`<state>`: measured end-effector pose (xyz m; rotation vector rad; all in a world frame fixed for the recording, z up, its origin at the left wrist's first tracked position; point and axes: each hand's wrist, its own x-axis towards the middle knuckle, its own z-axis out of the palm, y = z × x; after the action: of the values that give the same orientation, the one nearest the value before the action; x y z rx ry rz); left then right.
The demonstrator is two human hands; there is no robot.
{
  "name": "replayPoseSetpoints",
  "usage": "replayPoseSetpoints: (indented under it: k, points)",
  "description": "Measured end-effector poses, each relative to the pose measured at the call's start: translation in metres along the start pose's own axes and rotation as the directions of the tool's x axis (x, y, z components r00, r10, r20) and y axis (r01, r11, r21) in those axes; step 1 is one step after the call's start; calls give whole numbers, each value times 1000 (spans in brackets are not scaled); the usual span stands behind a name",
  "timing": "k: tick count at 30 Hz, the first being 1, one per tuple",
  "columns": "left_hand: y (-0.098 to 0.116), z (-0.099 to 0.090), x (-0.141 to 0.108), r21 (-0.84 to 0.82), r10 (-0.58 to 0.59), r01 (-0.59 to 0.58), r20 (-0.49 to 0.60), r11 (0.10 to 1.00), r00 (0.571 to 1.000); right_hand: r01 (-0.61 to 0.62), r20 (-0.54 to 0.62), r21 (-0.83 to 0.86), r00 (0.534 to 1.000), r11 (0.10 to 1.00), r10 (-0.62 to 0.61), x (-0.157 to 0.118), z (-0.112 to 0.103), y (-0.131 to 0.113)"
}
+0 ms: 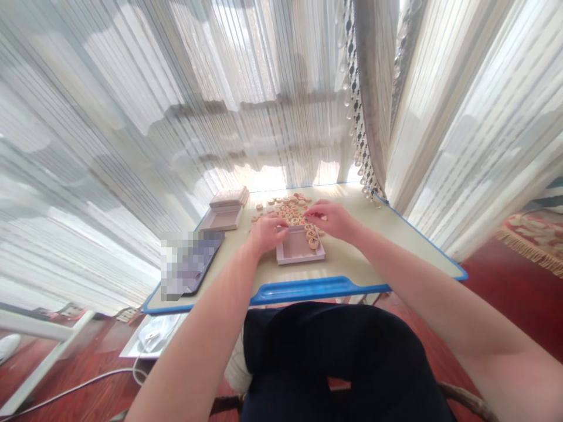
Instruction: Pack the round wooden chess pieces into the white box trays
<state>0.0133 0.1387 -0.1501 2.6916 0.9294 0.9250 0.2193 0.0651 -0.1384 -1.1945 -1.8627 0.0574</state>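
Note:
A shallow open box [299, 259] stands near the front of the small table. Down its right side runs a row of round wooden Chinese chess pieces [313, 242] with dark characters. My left hand [266, 232] is curled at the box's back left corner, thumb and fingers about its edge. Just behind the right back corner is my right hand [332, 219], fingers bent together around a chess piece that is mostly hidden. Beyond both hands lies a loose spread of more chess pieces [285, 210], some overlapping.
A second shallow box [220, 219] sits at the back left, with a pale folded stack [229, 196] behind it. A dark tablet [204, 264], partly blurred out, lies at the left. The table [396, 246] has a blue rim; curtains [264, 129] hang close behind.

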Motion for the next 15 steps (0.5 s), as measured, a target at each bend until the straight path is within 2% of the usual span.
replayPoseSetpoints:
  k: [4,7,10,15]
  points:
    - [-11,-3,1,-53,-125,123,-56,991,991,153,132,-86,981,984,-141,-5,18,-22]
    - [-14,-5,1,-1,-102,102,-36,995,994,199,242,-114,956,973,-167,-5,26,-29]
    - [-15,-4,2,38,-90,91,-19,995,996,190,289,-159,947,969,-138,-5,29,-28]
    - [-17,-3,2,41,-76,77,-27,996,997,97,235,-249,971,964,-37,-5,27,-22]
